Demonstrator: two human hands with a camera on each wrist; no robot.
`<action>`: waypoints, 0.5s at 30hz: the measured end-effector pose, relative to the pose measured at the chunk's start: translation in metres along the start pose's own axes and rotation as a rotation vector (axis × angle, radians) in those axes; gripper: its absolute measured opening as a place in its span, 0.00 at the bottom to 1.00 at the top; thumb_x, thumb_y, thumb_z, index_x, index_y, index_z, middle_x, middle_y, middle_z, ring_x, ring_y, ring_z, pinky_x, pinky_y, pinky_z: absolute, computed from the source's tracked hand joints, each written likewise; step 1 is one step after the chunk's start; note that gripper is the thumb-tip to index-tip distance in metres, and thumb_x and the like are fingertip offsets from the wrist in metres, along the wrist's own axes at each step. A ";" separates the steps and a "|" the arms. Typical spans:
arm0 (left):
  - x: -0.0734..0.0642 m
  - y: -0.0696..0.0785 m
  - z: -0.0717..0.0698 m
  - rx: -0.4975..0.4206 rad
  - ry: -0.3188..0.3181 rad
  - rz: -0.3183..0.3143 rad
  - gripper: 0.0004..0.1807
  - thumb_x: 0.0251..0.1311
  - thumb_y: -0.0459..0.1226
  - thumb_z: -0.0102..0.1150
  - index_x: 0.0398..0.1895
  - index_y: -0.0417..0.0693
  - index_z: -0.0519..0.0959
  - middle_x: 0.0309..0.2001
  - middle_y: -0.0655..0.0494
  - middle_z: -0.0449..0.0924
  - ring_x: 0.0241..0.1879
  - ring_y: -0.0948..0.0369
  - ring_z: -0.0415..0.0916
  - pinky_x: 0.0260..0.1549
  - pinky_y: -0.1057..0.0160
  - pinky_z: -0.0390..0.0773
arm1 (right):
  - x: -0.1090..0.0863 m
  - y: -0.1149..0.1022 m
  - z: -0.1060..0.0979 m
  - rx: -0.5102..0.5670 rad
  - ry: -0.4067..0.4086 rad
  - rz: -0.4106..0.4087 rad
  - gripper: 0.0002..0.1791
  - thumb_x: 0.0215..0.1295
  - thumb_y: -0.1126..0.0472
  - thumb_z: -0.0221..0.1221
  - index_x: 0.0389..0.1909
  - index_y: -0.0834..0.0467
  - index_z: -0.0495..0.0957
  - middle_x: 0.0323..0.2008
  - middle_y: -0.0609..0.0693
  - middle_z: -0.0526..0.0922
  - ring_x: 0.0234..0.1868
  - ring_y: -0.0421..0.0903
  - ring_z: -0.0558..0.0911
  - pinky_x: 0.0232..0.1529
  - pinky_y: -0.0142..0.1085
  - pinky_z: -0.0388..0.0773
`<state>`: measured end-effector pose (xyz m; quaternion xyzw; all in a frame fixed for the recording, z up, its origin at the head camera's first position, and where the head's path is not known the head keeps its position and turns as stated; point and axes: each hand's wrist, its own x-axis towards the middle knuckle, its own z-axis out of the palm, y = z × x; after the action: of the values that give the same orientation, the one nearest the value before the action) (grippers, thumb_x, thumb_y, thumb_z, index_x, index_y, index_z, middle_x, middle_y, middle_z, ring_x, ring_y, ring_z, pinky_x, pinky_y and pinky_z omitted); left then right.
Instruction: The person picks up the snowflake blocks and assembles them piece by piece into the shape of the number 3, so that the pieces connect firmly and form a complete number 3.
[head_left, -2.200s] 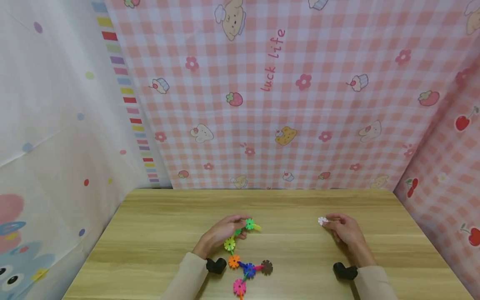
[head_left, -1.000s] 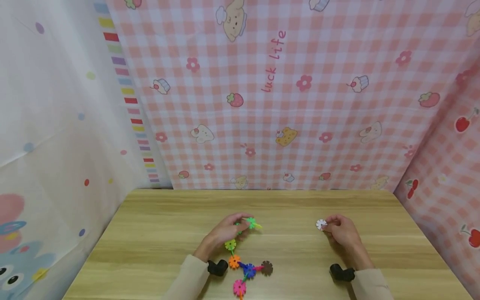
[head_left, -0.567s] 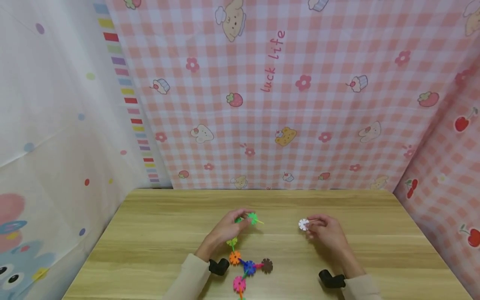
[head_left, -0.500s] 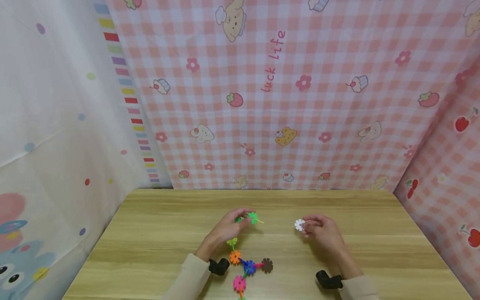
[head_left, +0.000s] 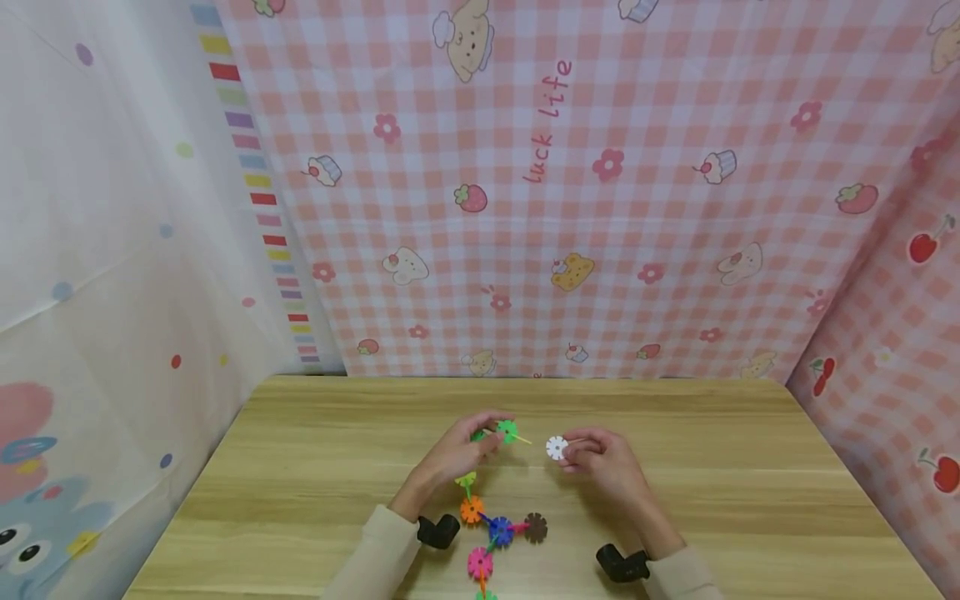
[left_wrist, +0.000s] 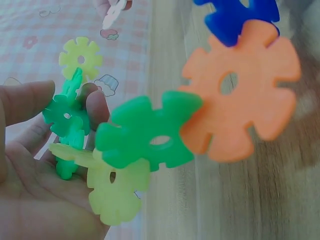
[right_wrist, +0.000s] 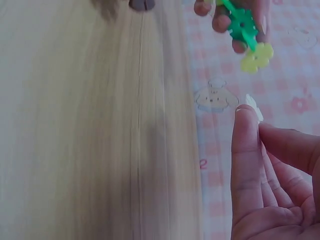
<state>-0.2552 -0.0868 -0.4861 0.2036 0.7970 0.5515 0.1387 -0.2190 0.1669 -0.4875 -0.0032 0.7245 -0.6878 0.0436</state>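
My left hand (head_left: 461, 450) grips a chain of slotted, flower-shaped plastic discs by a green disc (head_left: 507, 431). At that end, a yellow disc (left_wrist: 80, 57) sticks out beyond the fingers. My right hand (head_left: 606, 465) pinches a white slotted disc (head_left: 557, 448) between thumb and fingertips, a short gap to the right of the yellow one. From the left palm the chain runs toward the front through an orange disc (head_left: 472, 510) to a blue disc (head_left: 501, 531). There it branches to a brown disc (head_left: 536, 527) and a pink disc (head_left: 480, 563).
Everything is over a wood-grain table (head_left: 337, 417). A pink checked cloth (head_left: 637, 217) hangs behind it, with a white patterned cloth (head_left: 127, 208) on the left. Another green disc (head_left: 486, 595) shows at the bottom frame edge.
My right hand has carried the white disc leftward, close to the left hand. The left hand has shifted slightly away from me and right, tugging the chain a little with it.
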 end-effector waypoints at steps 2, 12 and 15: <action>0.001 0.001 0.000 -0.005 0.000 0.004 0.18 0.73 0.40 0.51 0.63 0.61 0.75 0.47 0.44 0.78 0.42 0.54 0.76 0.40 0.50 0.81 | 0.000 0.000 0.004 0.005 -0.005 0.004 0.15 0.64 0.79 0.53 0.52 0.78 0.73 0.37 0.66 0.85 0.36 0.52 0.87 0.42 0.42 0.85; 0.001 0.003 0.003 -0.016 0.005 0.014 0.18 0.73 0.39 0.51 0.63 0.56 0.75 0.46 0.47 0.79 0.44 0.51 0.77 0.43 0.47 0.81 | 0.002 -0.001 0.015 0.061 -0.024 0.027 0.17 0.66 0.78 0.53 0.55 0.76 0.73 0.37 0.62 0.85 0.37 0.53 0.88 0.43 0.40 0.85; 0.002 0.002 0.002 -0.010 0.007 0.022 0.17 0.73 0.39 0.51 0.63 0.58 0.75 0.46 0.46 0.79 0.43 0.51 0.77 0.42 0.47 0.81 | 0.001 -0.002 0.017 0.085 -0.022 0.032 0.18 0.65 0.79 0.53 0.56 0.76 0.72 0.36 0.61 0.85 0.35 0.49 0.88 0.42 0.37 0.85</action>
<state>-0.2554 -0.0832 -0.4846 0.2096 0.7926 0.5575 0.1310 -0.2194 0.1501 -0.4861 0.0029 0.6942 -0.7170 0.0627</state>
